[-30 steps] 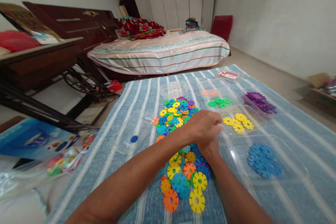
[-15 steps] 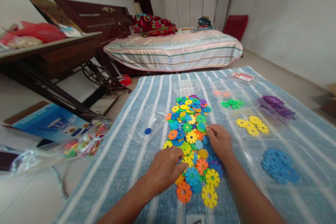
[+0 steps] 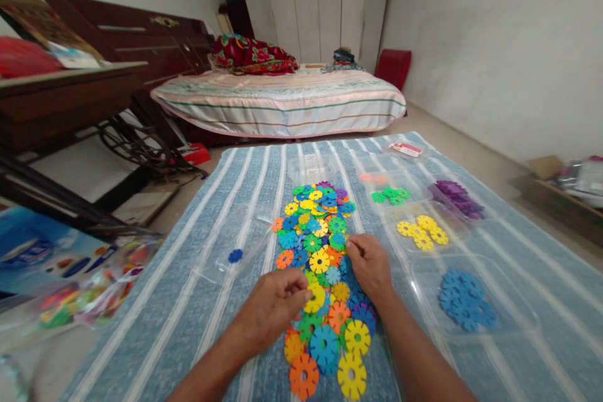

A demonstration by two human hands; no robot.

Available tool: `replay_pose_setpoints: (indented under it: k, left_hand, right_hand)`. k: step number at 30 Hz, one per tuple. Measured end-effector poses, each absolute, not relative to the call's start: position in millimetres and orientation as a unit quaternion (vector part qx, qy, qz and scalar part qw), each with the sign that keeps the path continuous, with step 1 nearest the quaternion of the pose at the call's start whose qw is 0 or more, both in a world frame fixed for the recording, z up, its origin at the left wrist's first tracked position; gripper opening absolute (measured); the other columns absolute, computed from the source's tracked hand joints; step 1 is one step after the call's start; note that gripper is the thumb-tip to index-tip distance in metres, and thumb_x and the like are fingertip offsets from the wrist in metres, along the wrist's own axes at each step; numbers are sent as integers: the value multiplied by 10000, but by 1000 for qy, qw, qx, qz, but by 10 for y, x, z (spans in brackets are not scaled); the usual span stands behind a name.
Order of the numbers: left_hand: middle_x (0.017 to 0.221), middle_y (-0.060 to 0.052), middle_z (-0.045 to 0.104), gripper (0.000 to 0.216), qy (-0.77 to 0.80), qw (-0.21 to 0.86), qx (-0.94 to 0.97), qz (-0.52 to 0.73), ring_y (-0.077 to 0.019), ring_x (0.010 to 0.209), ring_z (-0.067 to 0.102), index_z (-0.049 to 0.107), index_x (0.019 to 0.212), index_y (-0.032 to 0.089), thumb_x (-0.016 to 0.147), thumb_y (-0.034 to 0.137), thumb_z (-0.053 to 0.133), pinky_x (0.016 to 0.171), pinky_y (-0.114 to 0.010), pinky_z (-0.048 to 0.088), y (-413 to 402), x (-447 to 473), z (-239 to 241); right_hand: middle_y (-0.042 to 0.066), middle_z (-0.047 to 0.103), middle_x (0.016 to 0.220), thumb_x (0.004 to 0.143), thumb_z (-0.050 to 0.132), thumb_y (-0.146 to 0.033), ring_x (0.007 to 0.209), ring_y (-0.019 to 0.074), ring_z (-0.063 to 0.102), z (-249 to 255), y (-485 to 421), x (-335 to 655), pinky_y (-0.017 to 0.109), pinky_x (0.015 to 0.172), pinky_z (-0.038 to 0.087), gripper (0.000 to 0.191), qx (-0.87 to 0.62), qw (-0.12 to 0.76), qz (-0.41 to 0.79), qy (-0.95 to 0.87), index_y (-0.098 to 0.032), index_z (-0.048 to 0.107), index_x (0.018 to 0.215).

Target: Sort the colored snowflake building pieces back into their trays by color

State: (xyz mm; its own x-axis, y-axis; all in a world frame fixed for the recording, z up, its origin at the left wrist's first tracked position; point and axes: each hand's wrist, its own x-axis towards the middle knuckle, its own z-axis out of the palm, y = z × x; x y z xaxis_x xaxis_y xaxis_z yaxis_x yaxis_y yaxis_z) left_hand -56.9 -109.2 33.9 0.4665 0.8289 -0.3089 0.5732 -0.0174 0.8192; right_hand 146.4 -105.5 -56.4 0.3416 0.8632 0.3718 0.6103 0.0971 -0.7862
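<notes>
A long heap of notched plastic discs (image 3: 320, 260) in mixed colours lies on the striped cloth. My left hand (image 3: 276, 301) is over its near left side, fingers curled and thumb close to the index finger. Its thumb tip overlaps the left edge of a yellow disc (image 3: 315, 299); whether it grips anything is unclear. At the heap's right edge, my right hand (image 3: 373, 267) has its fingers pinched together beside blue and green discs, their contents hidden. Clear trays to the right hold blue discs (image 3: 464, 301), yellow discs (image 3: 423, 232), green discs (image 3: 391, 195) and purple discs (image 3: 456, 198).
A dark blue disc (image 3: 235, 255) lies on clear plastic left of the heap. Orange pieces (image 3: 373, 178) sit in a far tray, near a red-and-white card (image 3: 406, 149). Beyond are a bed (image 3: 282, 103), a sewing-machine table (image 3: 70, 75) and an open cardboard box (image 3: 565, 191).
The camera view has turned to the right, so everything appears further left. My left hand has drawn back slightly from the heap, uncovering a green disc. My right hand stays at the heap's edge.
</notes>
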Motion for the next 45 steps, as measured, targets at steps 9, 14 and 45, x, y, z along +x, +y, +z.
replay_pose_setpoints:
  k: [9,14,45]
  left_hand:
    - [576,26,621,129,424,493,731,209,-124,585,607,645,728,160,712,186,520,567,-210,474,-808,308,614]
    - [921,-38,706,299,321,470,780,259,-150,811,637,668,994,153,709,186,582,758,-268,505,-719,699,727]
    - [1098,-68,581,172,345,179,921,-36,-215,1035,511,596,859,188,799,112,454,919,-365,418,-982,-521,431]
  right_hand:
    - [57,641,750,807,442,-337,735,199,575,-584,-1072,1456,292,658,436,258,-677,482,124,-543,-189,652,784]
    - [88,659,939,817,420,-312,832,214,598,-515,-1102,1457,279,647,432,317,-685,474,114,-541,-185,651,993]
    - [32,643,792,825,454,-350,796,182,549,-578,-1103,1508,301,748,402,264,-673,455,134,-568,-200,663,768]
